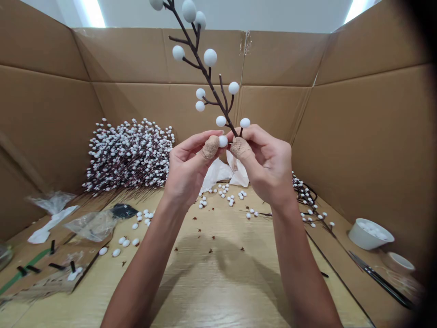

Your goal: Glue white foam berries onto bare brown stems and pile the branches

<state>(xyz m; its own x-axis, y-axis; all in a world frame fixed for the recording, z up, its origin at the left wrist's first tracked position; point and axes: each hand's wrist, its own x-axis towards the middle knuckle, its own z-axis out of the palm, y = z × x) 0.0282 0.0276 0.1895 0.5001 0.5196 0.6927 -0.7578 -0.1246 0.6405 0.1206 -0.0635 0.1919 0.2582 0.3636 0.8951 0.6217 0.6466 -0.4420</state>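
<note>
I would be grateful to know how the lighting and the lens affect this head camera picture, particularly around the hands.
In the head view, overhead lights glare at the top, the left forearm and right forearm cast soft shadows on the wooden table, the cardboard walls bow from wide-angle distortion, a dark blur masks the right edge, and the white-berried branch looks sharp.

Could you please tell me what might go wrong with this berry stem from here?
The thin dark stem held in the right hand might bend or snap. The white berry beside the left hand could pop off and get lost among the loose berries on the wooden table.
</note>
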